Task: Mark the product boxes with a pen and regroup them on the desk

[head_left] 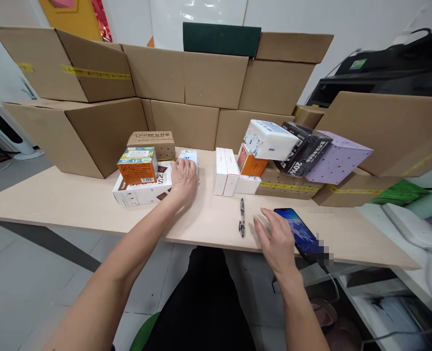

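Note:
My left hand (183, 179) reaches across the light wooden table (91, 204) and closes over a small pale blue box (189, 156) that stands beside a white carton with brown print (142, 191). An orange and teal box (137, 165) sits on that carton. My right hand (276, 241) rests flat and open on the table near its front edge, fingers spread, holding nothing. A black pen (241, 217) lies just left of it. A smartphone (302, 235) with a lit screen lies just right of it, a cable leading off its lower end.
Two white upright boxes (225, 171) stand mid-table beside an orange box (250, 161). A white pack (269, 139), a black pack (304, 148) and a lilac dotted box (336, 157) lean on flat cartons. Large cardboard boxes (91, 131) wall the back. A printer (384, 73) stands at the right.

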A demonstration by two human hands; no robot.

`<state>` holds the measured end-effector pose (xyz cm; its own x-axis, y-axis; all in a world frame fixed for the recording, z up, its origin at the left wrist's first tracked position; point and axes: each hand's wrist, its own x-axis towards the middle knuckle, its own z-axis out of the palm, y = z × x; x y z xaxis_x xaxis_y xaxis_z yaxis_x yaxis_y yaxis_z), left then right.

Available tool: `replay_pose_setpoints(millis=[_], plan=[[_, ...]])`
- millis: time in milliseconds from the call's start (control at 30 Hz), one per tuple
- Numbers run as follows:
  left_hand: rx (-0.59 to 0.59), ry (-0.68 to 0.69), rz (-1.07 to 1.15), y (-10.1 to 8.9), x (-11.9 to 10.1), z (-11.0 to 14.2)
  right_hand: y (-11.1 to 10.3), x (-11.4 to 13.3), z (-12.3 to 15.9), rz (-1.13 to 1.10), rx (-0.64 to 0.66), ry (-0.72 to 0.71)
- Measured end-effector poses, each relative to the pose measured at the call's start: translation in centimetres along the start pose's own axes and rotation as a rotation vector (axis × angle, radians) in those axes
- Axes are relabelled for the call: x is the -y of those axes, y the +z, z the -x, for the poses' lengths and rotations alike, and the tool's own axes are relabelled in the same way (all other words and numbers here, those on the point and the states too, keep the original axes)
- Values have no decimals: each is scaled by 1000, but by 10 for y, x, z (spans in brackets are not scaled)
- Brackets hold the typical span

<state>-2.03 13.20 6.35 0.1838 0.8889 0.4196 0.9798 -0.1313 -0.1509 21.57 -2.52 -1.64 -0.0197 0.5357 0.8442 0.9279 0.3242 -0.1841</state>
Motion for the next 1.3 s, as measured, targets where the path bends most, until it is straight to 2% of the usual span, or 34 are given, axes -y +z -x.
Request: replay_pose_setpoints(millis=[133, 267, 400, 533, 600, 667, 767, 867, 967, 1100, 1200, 1300], plan=[[31, -6, 28, 9, 8, -24, 10, -6, 8, -32, -4, 58], [43, -17, 57, 4, 6, -33, 12, -5, 12, -80, 0, 128], [28, 109, 265, -12, -10, -16, 12, -3, 13, -109, -11, 167], [93, 271, 509, -18, -32, 8, 12, -2, 14, -95, -28, 164], [90, 254, 559, -15, -38, 12, 11, -2, 15, -95, -35, 153], [55, 175, 580, -11, -38, 12, 10, -1, 15, -95, -35, 129], [-12, 62, 613, -5, -28, 9, 10, -1, 15, -92, -33, 105], [-81, 13, 667, -3, -11, 16, 10, -2, 14, -96, -42, 112], [-151, 3, 702, -8, 9, 43, 11, -1, 14, -99, -41, 119], [-328, -37, 884, -15, 42, 95, 10, -1, 14, -108, -41, 131], [-409, -187, 1034, -17, 66, 124, 8, 0, 11, -131, -54, 129], [-434, -324, 1245, -14, 77, 134, 8, 5, 1, -187, -59, 145]])
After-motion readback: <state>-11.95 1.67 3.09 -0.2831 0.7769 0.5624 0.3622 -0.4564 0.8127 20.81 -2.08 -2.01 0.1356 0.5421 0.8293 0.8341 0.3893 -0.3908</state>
